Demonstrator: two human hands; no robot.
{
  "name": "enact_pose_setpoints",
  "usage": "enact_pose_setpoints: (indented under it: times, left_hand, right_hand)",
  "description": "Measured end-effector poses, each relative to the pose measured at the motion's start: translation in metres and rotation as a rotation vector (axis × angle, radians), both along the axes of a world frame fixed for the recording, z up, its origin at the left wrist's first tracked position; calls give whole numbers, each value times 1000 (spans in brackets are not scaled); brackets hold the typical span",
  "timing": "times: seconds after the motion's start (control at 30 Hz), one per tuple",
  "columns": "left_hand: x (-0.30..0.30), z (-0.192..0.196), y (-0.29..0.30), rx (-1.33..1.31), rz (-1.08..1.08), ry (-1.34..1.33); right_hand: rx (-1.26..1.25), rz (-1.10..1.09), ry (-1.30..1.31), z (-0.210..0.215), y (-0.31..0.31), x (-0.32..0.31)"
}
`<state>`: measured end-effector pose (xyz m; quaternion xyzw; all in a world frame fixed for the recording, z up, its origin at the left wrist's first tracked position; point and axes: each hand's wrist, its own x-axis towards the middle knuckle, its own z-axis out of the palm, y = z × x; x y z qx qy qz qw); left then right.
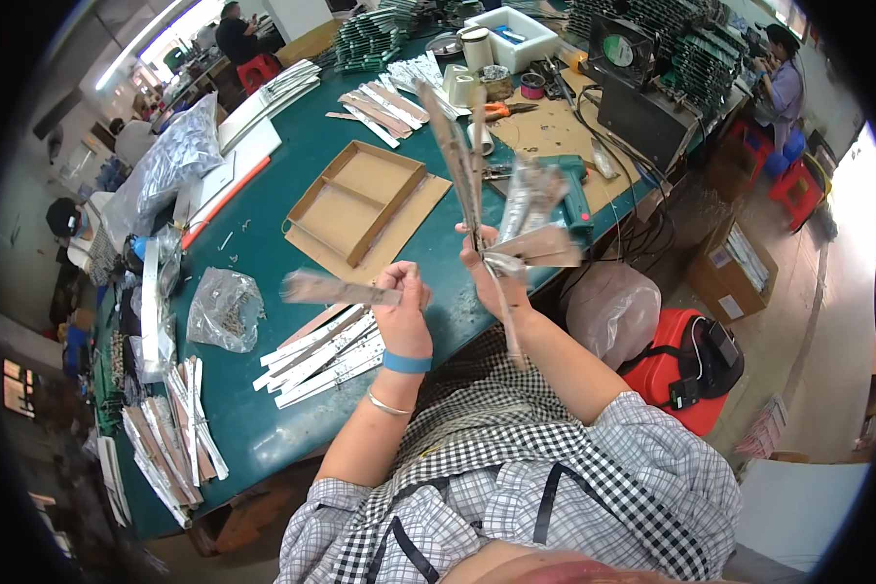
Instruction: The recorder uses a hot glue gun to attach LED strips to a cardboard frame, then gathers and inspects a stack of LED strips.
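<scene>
My left hand (pixel 406 300), closed, pinches a flat greyish-brown strip (pixel 326 289) that points out to the left and is smeared by motion. My right hand (pixel 490 265) grips a fanned bundle of strips (pixel 467 165); brown and whitish ones stick up and out to the right, blurred. Below my left hand, a loose pile of white and brown strips (pixel 326 355) lies on the green table. Just beyond both hands sits a shallow cardboard tray (pixel 346 202) with a divider, on a flat cardboard sheet (pixel 428 200).
Left on the green table (pixel 253 428) are a plastic bag of small parts (pixel 226 310) and more strips (pixel 170 443). A green power tool (pixel 576 195), cables and orange-handled pliers (pixel 506 110) lie at the right. A red case (pixel 686 370) stands on the floor. Other people sit farther off.
</scene>
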<state>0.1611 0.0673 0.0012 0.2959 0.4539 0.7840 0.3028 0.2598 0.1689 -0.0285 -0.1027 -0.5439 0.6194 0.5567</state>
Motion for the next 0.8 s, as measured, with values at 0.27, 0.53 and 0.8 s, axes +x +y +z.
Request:
enact_pose_setpoints:
  times: [0.27,0.53,0.8]
  left_hand:
    - [-55,59,-68,-172,214,224]
    - [-162,10,-174,-538,580,571]
    - [-102,56,-150,-242,367,255]
  right_hand:
    - [81,-26,-143,-22,4,3]
    - [-49,89,-132,-15,-3,8]
    - [71,93,-61,-27,6,3]
